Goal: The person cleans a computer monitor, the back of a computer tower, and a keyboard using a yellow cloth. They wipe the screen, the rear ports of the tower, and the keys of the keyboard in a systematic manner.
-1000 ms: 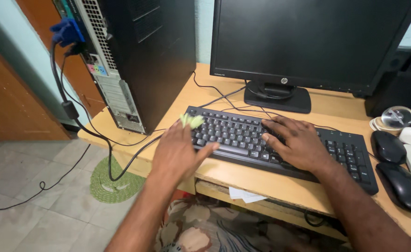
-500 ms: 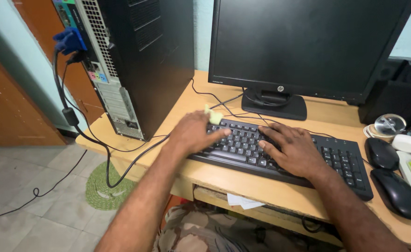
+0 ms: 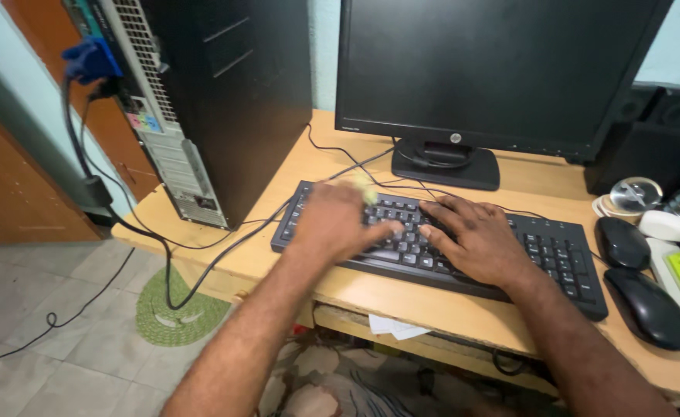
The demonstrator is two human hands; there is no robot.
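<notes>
A black keyboard (image 3: 564, 266) lies along the front of a wooden desk (image 3: 510, 181). My left hand (image 3: 338, 220) is over its left half, blurred, closed on a small pale green cloth (image 3: 367, 193) that peeks out past the fingers. My right hand (image 3: 475, 239) rests flat on the middle keys, fingers spread, holding nothing.
A black computer tower (image 3: 224, 100) stands at the desk's left end with cables hanging from its back. A black monitor (image 3: 494, 69) stands behind the keyboard. Two black mice (image 3: 649, 307) and a clear disc (image 3: 637, 194) lie at right. A green mat (image 3: 176, 315) lies on the tiled floor.
My left hand has slid right across the keyboard's left half with the green cloth. The right hand has stayed on the keys.
</notes>
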